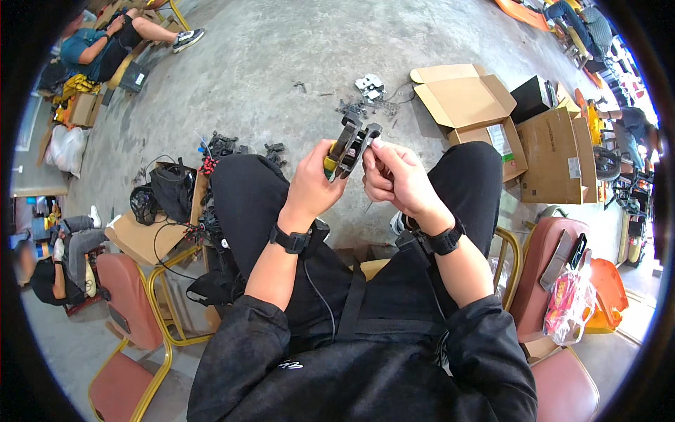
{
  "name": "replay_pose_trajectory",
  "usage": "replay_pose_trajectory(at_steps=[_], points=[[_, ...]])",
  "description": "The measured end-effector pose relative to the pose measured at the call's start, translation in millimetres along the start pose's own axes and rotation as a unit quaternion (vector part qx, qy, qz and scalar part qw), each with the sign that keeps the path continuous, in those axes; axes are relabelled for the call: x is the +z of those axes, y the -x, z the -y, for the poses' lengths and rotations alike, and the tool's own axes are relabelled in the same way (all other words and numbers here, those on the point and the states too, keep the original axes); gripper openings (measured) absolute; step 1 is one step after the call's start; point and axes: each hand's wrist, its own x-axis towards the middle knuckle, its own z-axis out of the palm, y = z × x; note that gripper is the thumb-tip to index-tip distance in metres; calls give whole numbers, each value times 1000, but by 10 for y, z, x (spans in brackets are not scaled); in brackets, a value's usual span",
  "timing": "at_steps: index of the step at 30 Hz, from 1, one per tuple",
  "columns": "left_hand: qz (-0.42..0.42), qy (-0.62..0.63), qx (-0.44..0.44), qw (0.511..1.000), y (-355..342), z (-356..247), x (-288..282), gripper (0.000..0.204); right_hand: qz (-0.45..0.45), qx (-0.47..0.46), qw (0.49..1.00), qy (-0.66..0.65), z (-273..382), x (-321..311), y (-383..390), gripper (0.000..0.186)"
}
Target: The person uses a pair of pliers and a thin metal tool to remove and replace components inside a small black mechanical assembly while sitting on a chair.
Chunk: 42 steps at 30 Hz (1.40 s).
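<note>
Left hand (314, 180) grips black plastic assembly (352, 145); right hand (399, 174) pinches its right edge. Best keep left grip steady, right fingertips light, pressure even, avoiding cracks.

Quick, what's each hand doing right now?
Left hand: closed, holding a black-and-yellow device.
Right hand: closed at its edge; whether gripping anything cannot be told.
</note>
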Motion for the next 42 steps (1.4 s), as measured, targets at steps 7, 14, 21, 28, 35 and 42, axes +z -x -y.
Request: replay_pose_trajectory(at_steps=[7,14,21,28,35,42], points=[[23,64,-67,995,21,-11,45,24,-121,-250,798,534,-63,-6,1,17],[18,100,-98,990,8,-16,50,22,-120,-189,847,482,-2,0,4,22],[-11,74,-79,994,14,44,68,24,-59,-105,975,188,-57,-5,-26,33],[-9,79,-52,995,12,47,75,25,8,-19,1000,-22,-26,-13,-35,33],[-3,17,-16,1000,-4,3,32,20,87,105,951,-277,29,-96,-13,32],[17,-2,-52,999,-1,-9,3,29,-27,-4,999,16,-3,-27,-15,33]])
